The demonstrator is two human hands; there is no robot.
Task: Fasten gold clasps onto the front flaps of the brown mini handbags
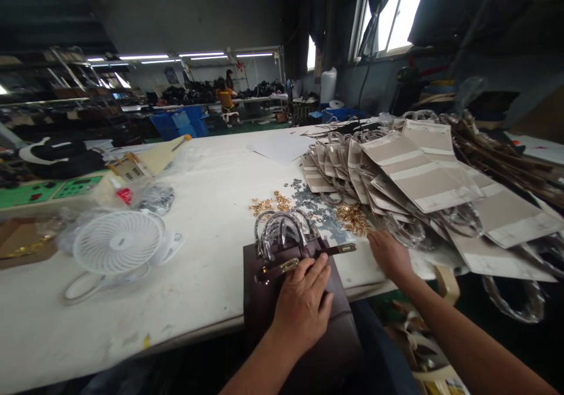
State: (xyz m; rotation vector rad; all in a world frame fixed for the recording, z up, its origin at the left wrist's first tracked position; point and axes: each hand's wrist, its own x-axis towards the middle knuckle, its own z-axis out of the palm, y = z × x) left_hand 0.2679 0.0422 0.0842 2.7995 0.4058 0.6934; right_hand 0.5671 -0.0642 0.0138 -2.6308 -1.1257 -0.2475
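A dark brown handbag (299, 318) stands at the table's front edge, its looped handles (282, 230) wrapped in clear plastic. Across its top lie two straps with gold-coloured metal plates (288, 265). My left hand (304, 301) rests on the bag's upper face, fingers stretched out over a strap. To the right, my right hand (390, 257) is down at the table edge beside a pile of small gold-coloured metal fittings (352, 218). Its fingers are drawn together, and anything between them is hidden. Grey metal pieces (312, 201) and another gold heap (262, 207) lie behind the bag.
Beige bag panels (423, 171) with plastic-wrapped handles are stacked on the right, some overhanging the edge. A white fan (118, 242) lies on the table (202, 254) at left, near plastic bags and a red-capped bottle (123, 194). Another person (227, 92) is far off.
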